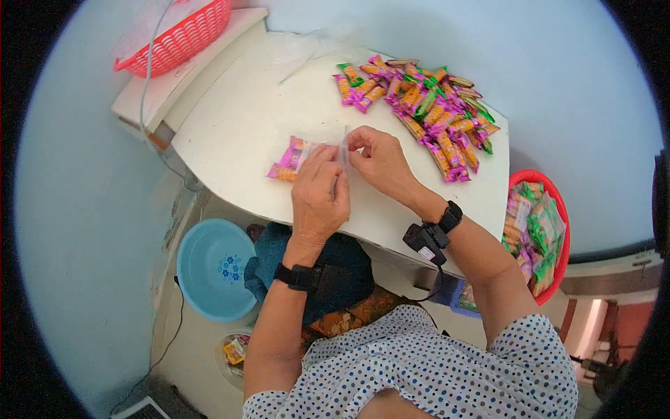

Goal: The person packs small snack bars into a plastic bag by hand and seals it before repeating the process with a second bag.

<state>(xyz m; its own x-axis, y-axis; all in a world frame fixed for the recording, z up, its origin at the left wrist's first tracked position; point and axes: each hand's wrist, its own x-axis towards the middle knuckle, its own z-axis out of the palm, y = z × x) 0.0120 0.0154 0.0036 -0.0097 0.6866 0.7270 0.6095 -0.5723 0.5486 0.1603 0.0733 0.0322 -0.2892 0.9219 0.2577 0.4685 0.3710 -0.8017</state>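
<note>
A clear plastic bag with several pink-and-orange snack packets in it lies on the white table. My left hand rests over the bag's right part, fingers close together and pressing on it. At the bag's right end, my right hand pinches the upright plastic edge between thumb and fingers. A heap of small pink, green and orange packets is spread on the table to the right, beyond my right hand.
A red basket stands on a ledge at the upper left. Thin plastic sheets lie at the table's back. Beside the table are a red tub of filled bags and, below left, a blue basin.
</note>
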